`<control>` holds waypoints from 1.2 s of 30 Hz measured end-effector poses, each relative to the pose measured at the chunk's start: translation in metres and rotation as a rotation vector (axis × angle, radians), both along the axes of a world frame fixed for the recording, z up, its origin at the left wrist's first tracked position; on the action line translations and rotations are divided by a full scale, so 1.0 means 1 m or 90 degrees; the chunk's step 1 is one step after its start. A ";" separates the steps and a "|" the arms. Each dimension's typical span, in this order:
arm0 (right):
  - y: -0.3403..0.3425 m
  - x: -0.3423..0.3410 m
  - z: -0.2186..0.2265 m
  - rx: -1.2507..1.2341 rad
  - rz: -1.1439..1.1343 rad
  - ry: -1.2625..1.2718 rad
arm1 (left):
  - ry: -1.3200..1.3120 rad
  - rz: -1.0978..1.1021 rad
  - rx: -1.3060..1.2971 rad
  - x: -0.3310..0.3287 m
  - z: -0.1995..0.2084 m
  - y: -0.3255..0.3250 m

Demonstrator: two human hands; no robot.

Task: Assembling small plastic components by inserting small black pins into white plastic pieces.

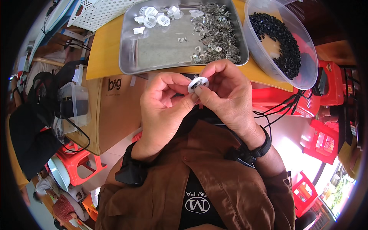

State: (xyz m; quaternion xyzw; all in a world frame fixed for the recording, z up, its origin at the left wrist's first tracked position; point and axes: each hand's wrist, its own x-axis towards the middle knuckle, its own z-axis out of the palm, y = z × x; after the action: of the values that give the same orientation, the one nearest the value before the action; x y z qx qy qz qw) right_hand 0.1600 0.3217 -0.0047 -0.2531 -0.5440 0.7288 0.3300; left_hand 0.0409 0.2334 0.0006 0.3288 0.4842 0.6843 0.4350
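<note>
Close in front of my chest, both hands pinch one round white plastic part [198, 82] with a dark bit on its face. My left hand [163, 100] grips its left edge between thumb and fingertips. From the other side my right hand [229, 94] closes on it, the thumb pressed on its face by the dark bit. Just beyond the hands lies a shallow metal tray [132, 70]. In it, several similar white round parts [151, 19] lie at the far left, and a heap of small metal clips [219, 34] fills the right side.
A clear plastic tub [306, 78] of small black pieces [289, 50] stands right of the tray on the yellow tabletop [103, 57]. A cardboard box [115, 115] is below at left. Black cables [281, 105] hang at right, near red stools [322, 142]. A white perforated basket [97, 15] stands far left.
</note>
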 end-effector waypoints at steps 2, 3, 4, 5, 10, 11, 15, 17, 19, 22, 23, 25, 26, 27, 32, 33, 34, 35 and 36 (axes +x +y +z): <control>0.000 0.000 -0.001 0.004 0.000 -0.004 | 0.021 0.005 -0.010 0.000 0.000 -0.001; 0.000 0.000 0.000 0.009 -0.001 -0.006 | 0.021 0.005 -0.010 0.000 0.000 -0.001; -0.001 -0.001 0.000 0.014 -0.001 -0.008 | 0.041 0.012 0.006 0.000 0.000 -0.001; -0.001 0.000 0.001 0.014 -0.001 -0.008 | 0.062 0.020 0.022 0.000 0.000 -0.002; -0.004 0.001 0.002 0.052 -0.029 -0.026 | 0.019 0.008 0.024 0.001 0.002 -0.002; -0.003 0.001 0.002 0.052 -0.029 -0.026 | 0.012 0.010 0.021 0.001 0.002 -0.001; -0.001 0.002 0.012 0.455 -0.114 -0.133 | 0.098 0.038 0.019 -0.003 0.002 -0.004; -0.001 0.001 0.014 0.584 -0.141 -0.139 | 0.123 0.050 0.004 -0.003 0.002 -0.005; -0.003 0.000 0.017 0.599 -0.144 -0.153 | 0.126 0.052 0.008 -0.002 0.004 -0.005; -0.005 0.000 0.020 0.619 -0.155 -0.166 | 0.153 0.054 0.000 0.000 0.010 -0.004; -0.005 0.000 0.021 0.624 -0.164 -0.164 | 0.179 0.056 -0.012 0.000 0.012 -0.004; -0.008 0.000 0.022 0.578 -0.159 -0.174 | 0.209 0.045 0.007 -0.001 0.009 -0.004; -0.009 0.001 0.022 0.532 -0.155 -0.184 | 0.239 0.034 0.026 -0.001 0.009 -0.004; -0.009 0.001 0.022 0.532 -0.155 -0.184 | 0.239 0.034 0.026 -0.002 0.010 -0.004; -0.007 0.004 0.019 0.549 -0.163 -0.211 | 0.270 -0.065 0.058 -0.006 0.003 -0.003; -0.008 0.005 0.021 0.553 -0.164 -0.209 | 0.271 -0.063 0.062 -0.007 0.004 -0.004; -0.010 0.005 0.024 0.557 -0.163 -0.213 | 0.273 -0.071 0.064 -0.007 0.005 -0.006; -0.011 0.006 0.026 0.562 -0.161 -0.216 | 0.274 -0.079 0.065 -0.007 0.007 -0.007; -0.009 0.006 0.025 0.561 -0.161 -0.218 | 0.274 -0.080 0.064 -0.007 0.007 -0.005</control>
State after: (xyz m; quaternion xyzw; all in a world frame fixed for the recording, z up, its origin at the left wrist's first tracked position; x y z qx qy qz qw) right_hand 0.1658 0.3127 0.0206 -0.2695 -0.8120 0.3315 0.3975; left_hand 0.0338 0.2281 0.0075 0.5178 0.5094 0.5935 0.3467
